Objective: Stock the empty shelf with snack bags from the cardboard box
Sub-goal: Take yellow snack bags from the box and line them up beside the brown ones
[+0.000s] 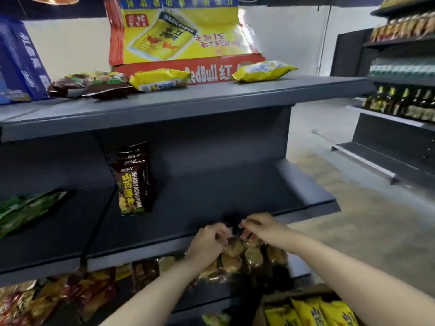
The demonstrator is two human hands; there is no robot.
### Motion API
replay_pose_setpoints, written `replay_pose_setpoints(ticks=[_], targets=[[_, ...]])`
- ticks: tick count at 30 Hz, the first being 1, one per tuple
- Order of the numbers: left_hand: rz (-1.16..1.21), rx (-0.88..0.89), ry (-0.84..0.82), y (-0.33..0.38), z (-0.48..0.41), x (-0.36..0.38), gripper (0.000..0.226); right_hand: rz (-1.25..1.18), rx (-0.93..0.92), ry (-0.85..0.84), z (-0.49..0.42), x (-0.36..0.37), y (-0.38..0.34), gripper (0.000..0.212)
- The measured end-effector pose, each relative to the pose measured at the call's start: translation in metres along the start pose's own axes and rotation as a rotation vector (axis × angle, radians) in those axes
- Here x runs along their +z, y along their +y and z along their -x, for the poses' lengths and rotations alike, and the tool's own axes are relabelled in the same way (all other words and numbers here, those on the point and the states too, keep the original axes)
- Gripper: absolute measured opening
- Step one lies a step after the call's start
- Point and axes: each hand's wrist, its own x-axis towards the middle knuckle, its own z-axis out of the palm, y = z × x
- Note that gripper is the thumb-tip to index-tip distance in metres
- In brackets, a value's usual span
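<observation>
**Cardboard box low at right, snack bag held at the shelf lip**

Head view: the cardboard box (262, 311) sits in the bottom right corner, nearest the camera. It is open, with yellow bags (313, 311) standing inside. Both forearms reach forward above it.

The left hand (207, 243) and right hand (261, 228) meet close together. Each has its fingers curled in a pinching grip on the top edge of a brown snack bag (249, 257) with a clear front. Whether they hold one bag or a small bundle cannot be told.

The bag hangs down from the grip with its long axis roughly vertical. Its body is below the front edge of the empty shelf (223, 196).

The shelf deck lies ahead of and above the hands, and the knuckles are about level with its front lip. Its only stock is a row of brown bags (134, 182) standing at the back left, up and to the left of the grip. The left hand is the nearer one to that row.

The coming move probably means lifting the bag over the lip and carrying it forward and left. Keeping it upright would let it stand beside the row.
</observation>
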Motion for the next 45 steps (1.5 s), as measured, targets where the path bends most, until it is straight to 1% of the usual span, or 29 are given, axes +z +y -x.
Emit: replay_pose_setpoints(ticks=[3,6,9,11,13,16,18,20,23,25,26,28,30,33,35,37,41,43,45], targets=[[-0.025,-0.061,-0.161,0.003,0.005,0.050,0.034,0.085,0.023,0.004,0.032,-0.025,0.034,0.027],[0.020,-0.125,-0.362,0.001,0.016,0.097,0.028,0.119,0.086,-0.117,0.058,-0.037,0.073,0.022],[-0.019,-0.150,-0.477,-0.005,0.028,0.136,0.025,0.210,0.166,-0.165,0.074,-0.048,0.112,0.030],[-0.045,-0.165,-0.533,-0.008,0.034,0.156,0.024,0.237,0.218,-0.181,0.079,-0.055,0.135,0.029],[-0.069,-0.193,-0.565,-0.011,0.039,0.172,0.024,0.244,0.298,-0.201,0.082,-0.059,0.156,0.027],[-0.150,-0.236,-0.578,-0.018,0.042,0.187,0.020,0.240,0.392,-0.222,0.085,-0.063,0.186,0.030],[-0.179,-0.223,-0.569,-0.018,0.041,0.195,0.022,0.267,0.425,-0.218,0.087,-0.063,0.205,0.024],[-0.179,-0.205,-0.552,-0.013,0.039,0.205,0.027,0.304,0.437,-0.173,0.090,-0.063,0.223,0.026],[-0.263,-0.123,-0.544,-0.002,0.037,0.224,0.025,0.385,0.458,-0.100,0.096,-0.059,0.249,0.025],[-0.242,-0.097,-0.588,0.002,0.039,0.239,0.023,0.422,0.493,-0.076,0.101,-0.057,0.265,0.034],[-0.231,-0.111,-0.627,0.002,0.041,0.246,0.024,0.448,0.512,-0.074,0.104,-0.057,0.271,0.040],[-0.226,-0.165,-0.722,0.002,0.047,0.258,0.036,0.509,0.539,-0.069,0.109,-0.055,0.283,0.047],[-0.230,-0.179,-0.794,-0.002,0.051,0.267,0.048,0.535,0.567,-0.045,0.112,-0.053,0.293,0.050],[-0.226,-0.196,-0.846,-0.009,0.056,0.275,0.056,0.486,0.613,-0.023,0.115,-0.047,0.303,0.058],[-0.242,-0.200,-0.865,-0.016,0.055,0.277,0.065,0.416,0.634,-0.013,0.116,-0.043,0.308,0.058],[-0.280,-0.171,-0.883,-0.023,0.053,0.279,0.075,0.391,0.642,0.016,0.117,-0.040,0.313,0.058],[-0.383,-0.132,-0.970,-0.032,0.052,0.279,0.100,0.418,0.665,0.059,0.117,-0.033,0.323,0.063],[-0.423,-0.117,-1.002,-0.032,0.053,0.279,0.108,0.442,0.693,0.046,0.117,-0.031,0.327,0.066],[-0.481,-0.076,-1.015,-0.031,0.055,0.279,0.111,0.422,0.736,0.031,0.118,-0.030,0.333,0.075]])
